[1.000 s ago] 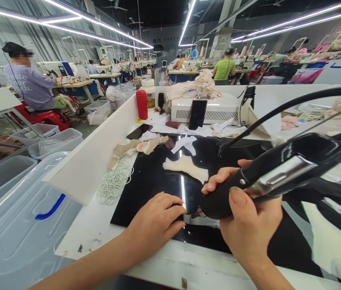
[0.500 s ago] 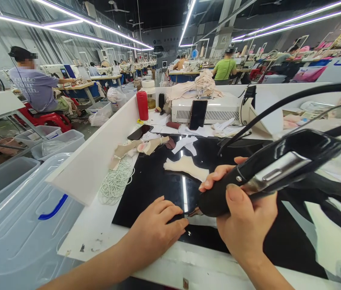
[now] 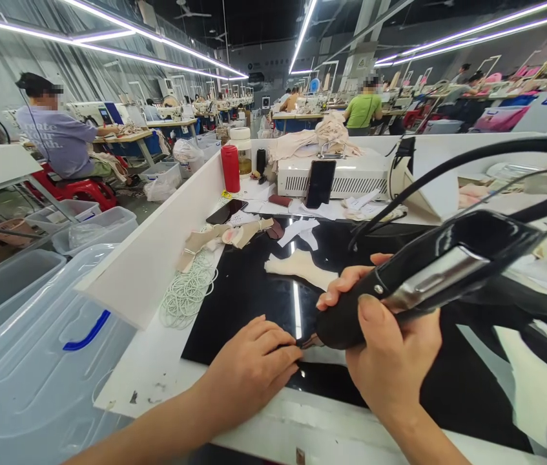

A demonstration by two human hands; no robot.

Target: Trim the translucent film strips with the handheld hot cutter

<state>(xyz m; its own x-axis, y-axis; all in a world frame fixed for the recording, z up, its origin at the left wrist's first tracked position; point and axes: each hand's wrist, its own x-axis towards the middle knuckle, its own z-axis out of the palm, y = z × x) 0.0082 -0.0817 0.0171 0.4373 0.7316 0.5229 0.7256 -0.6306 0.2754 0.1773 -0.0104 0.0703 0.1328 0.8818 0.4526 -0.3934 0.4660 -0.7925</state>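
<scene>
The right hand (image 3: 394, 368) is closed tight around a black corded hand tool (image 3: 428, 274) at 4 o'clock in the view, its tip angled down toward 9 o'clock onto the glossy black panel (image 3: 248, 290) on the white surface (image 3: 152, 361). The left hand (image 3: 254, 365), at 6 o'clock, lies palm-down on the panel, fingers nearly flat and together, grasping nothing, fingertips just beside the tool's tip. A cream fabric piece (image 3: 302, 268) lies at 12 o'clock from both hands, apart from them.

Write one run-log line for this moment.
right hand: grips black tool | left hand: palm down on black mat | tool tip: near left fingers
</scene>
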